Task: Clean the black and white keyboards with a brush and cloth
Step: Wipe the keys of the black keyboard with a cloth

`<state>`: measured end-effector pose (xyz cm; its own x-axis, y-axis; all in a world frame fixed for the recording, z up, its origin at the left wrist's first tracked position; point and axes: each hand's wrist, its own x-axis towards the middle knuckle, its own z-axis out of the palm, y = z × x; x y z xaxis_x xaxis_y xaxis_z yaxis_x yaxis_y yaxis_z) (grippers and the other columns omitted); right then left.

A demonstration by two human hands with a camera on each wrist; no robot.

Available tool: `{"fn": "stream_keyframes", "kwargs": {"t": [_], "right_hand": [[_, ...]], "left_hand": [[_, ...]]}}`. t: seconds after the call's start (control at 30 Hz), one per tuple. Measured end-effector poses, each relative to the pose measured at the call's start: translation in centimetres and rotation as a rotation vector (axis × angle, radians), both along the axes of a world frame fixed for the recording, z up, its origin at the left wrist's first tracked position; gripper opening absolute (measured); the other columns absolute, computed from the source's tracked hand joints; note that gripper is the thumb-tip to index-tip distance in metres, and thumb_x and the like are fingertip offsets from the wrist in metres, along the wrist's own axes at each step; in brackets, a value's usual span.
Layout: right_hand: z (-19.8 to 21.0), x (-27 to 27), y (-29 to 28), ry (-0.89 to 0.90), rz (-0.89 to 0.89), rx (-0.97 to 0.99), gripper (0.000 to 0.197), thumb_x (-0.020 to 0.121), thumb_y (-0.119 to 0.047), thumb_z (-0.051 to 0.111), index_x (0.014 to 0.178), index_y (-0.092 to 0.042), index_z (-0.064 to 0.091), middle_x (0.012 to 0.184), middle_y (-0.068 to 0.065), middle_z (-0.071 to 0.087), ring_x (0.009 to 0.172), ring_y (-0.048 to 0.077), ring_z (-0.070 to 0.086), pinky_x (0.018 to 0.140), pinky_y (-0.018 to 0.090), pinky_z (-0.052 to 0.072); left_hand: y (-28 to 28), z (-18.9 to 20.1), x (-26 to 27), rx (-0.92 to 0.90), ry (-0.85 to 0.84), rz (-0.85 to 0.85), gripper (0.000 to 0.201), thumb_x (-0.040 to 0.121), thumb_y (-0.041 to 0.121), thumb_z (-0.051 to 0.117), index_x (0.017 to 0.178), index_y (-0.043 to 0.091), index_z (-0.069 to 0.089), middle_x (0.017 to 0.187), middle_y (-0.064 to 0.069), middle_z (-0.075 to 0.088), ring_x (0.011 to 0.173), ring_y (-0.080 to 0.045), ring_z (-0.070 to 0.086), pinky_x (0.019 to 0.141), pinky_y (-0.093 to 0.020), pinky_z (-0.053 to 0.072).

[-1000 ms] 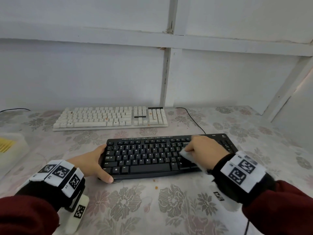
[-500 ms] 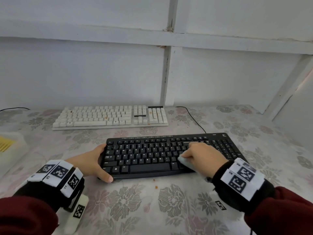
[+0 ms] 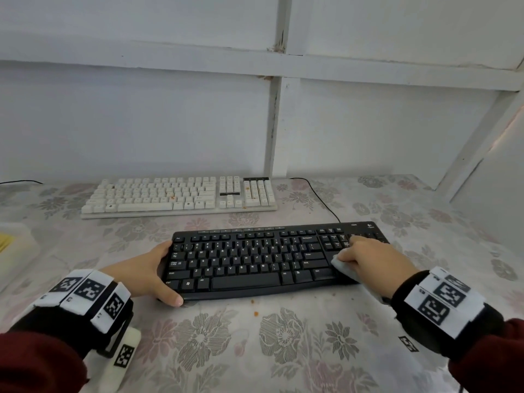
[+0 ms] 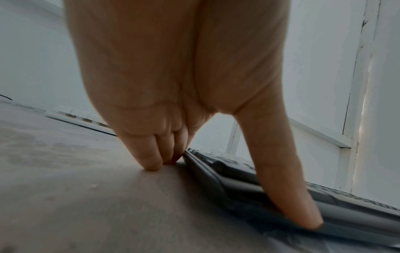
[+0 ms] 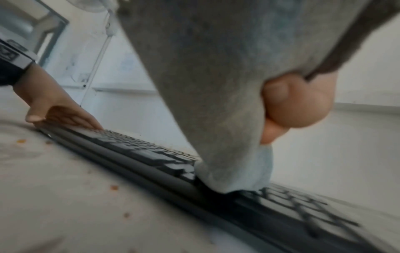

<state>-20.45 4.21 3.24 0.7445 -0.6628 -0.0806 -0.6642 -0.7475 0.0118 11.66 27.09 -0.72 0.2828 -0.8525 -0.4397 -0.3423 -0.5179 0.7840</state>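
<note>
Moved: right hand [image 3: 371, 260] w/ bunched cloth [image 3: 341, 265], now rightward on black keyboard [image 3: 255, 259]; left hand [image 3: 144, 272], fingers straight, braces its left edge.

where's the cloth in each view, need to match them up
Head: the cloth is at right of centre, under the right hand, on the right part of the black keyboard.
Left wrist: not in it.
Right wrist: cloth fills the top centre and hangs down to the keys.
Shared landmark: the black keyboard, in all three views.
</note>
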Motion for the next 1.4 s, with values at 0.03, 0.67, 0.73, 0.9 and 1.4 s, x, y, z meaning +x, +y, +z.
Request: {"fn": "stream_keyframes", "kwargs": {"t": [0.03, 0.67, 0.73, 0.9, 1.4], "right_hand": [[-0.1, -0.5, -0.5, 0.012, -0.004, -0.025, 0.041, 0.097, -0.039, 0.039, 0.080, -0.014, 0.067, 0.076, -0.007, 0.036, 0.079, 0.021, 0.059, 0.072, 0.030, 0.047], [1.3, -1.5, -2.7, 0.006, -0.204, -0.029, 0.043, 0.090, -0.030, 0.052, 0.058, -0.004, 0.039, 0.063, 0.001, 0.038, 0.049, 0.016, 0.038, 0.051, 0.024, 0.038], [0.7, 0.1, -1.2, -0.010, -0.097, 0.031, 0.036, 0.087, -0.028, 0.051, 0.060, -0.007, 0.039, 0.067, 0.005, 0.033, 0.057, 0.020, 0.035, 0.054, 0.028, 0.040], [-0.6, 0.0, -1.1, 0.053, -0.083, -0.041, 0.029, 0.086, -0.025, 0.049, 0.070, -0.001, 0.049, 0.072, 0.003, 0.031, 0.061, 0.027, 0.037, 0.058, 0.031, 0.035], [0.8, -4.5, -5.4, 0.050, -0.458, -0.052, 0.048, 0.092, -0.032, 0.054, 0.051, -0.014, 0.038, 0.053, 0.000, 0.037, 0.046, 0.019, 0.040, 0.047, 0.022, 0.033]], "left_hand": [[0.0, 0.0, 0.0, -0.003, 0.002, 0.001, 0.144, 0.018, 0.039, 0.095, 0.140, 0.028, 0.020, 0.130, 0.018, 0.044, 0.125, -0.008, 0.042, 0.112, -0.036, 0.031], [-0.1, 0.1, -0.2, 0.002, -0.006, 0.011, 0.149, 0.013, 0.042, 0.095, 0.141, 0.025, 0.020, 0.130, 0.016, 0.044, 0.126, -0.011, 0.042, 0.113, -0.038, 0.030], [-0.1, 0.0, -0.1, 0.005, -0.012, 0.010, 0.151, 0.014, 0.042, 0.095, 0.143, 0.024, 0.018, 0.131, 0.016, 0.043, 0.127, -0.011, 0.041, 0.113, -0.039, 0.029], [-0.1, 0.1, -0.2, 0.009, -0.005, 0.005, 0.142, 0.013, 0.043, 0.094, 0.134, 0.031, 0.021, 0.124, 0.021, 0.045, 0.122, -0.008, 0.044, 0.110, -0.033, 0.032], [-0.1, 0.4, -0.4, 0.004, -0.023, -0.015, 0.142, 0.013, 0.045, 0.093, 0.135, 0.032, 0.022, 0.126, 0.017, 0.048, 0.119, -0.007, 0.047, 0.109, -0.033, 0.033]]}}
